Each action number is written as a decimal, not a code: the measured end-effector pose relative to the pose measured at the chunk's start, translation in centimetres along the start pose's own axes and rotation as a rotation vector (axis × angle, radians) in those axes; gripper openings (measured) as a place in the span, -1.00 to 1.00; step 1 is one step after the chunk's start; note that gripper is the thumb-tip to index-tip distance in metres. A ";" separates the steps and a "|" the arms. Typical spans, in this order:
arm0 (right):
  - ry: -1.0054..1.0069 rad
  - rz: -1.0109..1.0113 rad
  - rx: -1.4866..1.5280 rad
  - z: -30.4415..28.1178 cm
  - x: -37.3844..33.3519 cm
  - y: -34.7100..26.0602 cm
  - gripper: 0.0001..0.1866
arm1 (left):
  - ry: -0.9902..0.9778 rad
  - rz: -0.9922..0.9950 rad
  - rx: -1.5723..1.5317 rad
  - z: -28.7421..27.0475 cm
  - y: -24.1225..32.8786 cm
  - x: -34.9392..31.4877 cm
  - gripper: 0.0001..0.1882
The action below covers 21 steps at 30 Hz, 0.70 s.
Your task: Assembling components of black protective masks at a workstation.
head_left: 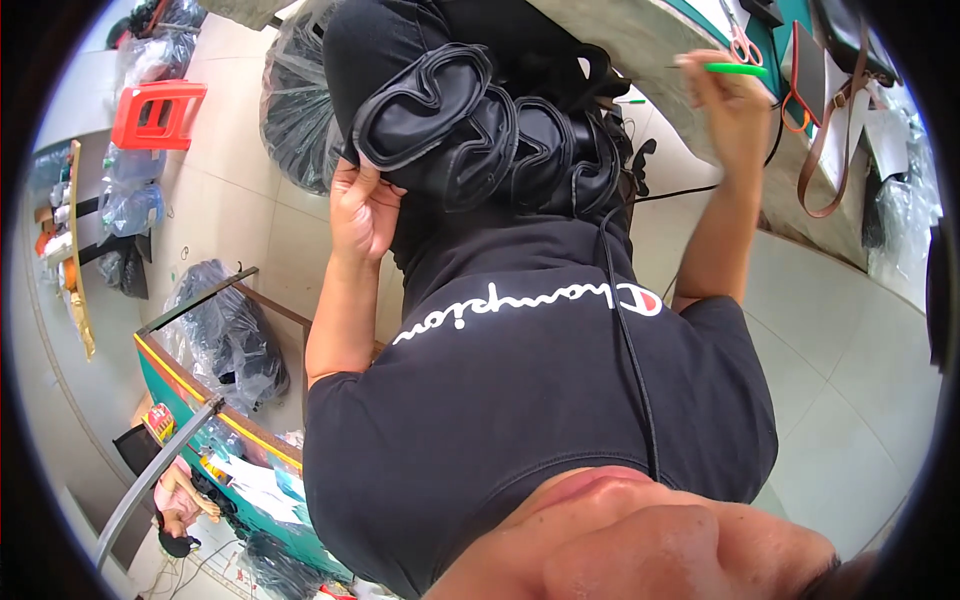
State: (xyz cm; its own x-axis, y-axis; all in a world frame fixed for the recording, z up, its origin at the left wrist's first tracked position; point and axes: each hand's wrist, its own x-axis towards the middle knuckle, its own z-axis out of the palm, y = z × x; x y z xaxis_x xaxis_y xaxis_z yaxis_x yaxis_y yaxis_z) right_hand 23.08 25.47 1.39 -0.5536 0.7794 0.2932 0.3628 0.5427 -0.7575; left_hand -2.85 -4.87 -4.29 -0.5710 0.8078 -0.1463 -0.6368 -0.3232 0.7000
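Observation:
Several black leather-like pieces (512,150) with curved, raised edges lie overlapped in a row across my lap. My left hand (365,205) is closed at the left end of the row, its thumb and fingers pinching the lower edge of the endmost black piece (425,105). Up on the right, apart from the pieces and near the table edge, my right hand (732,100) is closed round a slim tool with a bright green handle (737,69). Its thin tip points left; blur hides what kind of tool it is.
On the table (690,25) at upper right lie scissors (743,45) and a brown strap (835,165). A red plastic stool (158,115) and plastic-wrapped bundles (300,105) stand left. Lower left, a co-worker in pink (180,495) is beside a green-sided table (165,385).

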 end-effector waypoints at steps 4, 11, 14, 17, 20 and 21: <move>-0.158 -0.159 0.211 5.9 0.0 -4.7 -0.86 | 0.012 -0.006 0.016 1.6 0.3 -0.7 -0.71; -0.437 -0.351 0.536 10.6 -2.5 -9.5 -0.73 | 0.053 -0.029 0.239 3.9 1.0 -0.7 -0.71; -0.345 -0.506 0.458 12.2 -3.3 -10.3 -0.59 | 0.005 0.003 0.272 5.0 0.6 -0.6 -0.72; -0.361 -0.368 0.502 12.9 -3.7 -10.3 -0.61 | 0.063 -0.023 0.266 6.7 0.7 -0.7 -0.72; -0.348 -0.478 0.455 12.6 -3.8 -10.4 -0.63 | 0.081 -0.062 0.190 6.2 0.1 -0.7 -0.71; -0.352 -0.480 0.454 12.7 -3.8 -10.4 -0.63 | 0.086 -0.109 0.132 6.3 -0.1 -0.6 -0.71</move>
State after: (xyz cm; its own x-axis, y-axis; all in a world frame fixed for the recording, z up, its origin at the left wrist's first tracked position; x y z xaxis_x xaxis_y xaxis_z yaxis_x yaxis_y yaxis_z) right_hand 11.89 12.87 0.70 -0.8079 0.3019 0.5061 -0.2819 0.5561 -0.7818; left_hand 0.80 -2.20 0.14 -0.5479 0.7876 -0.2819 -0.6271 -0.1637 0.7616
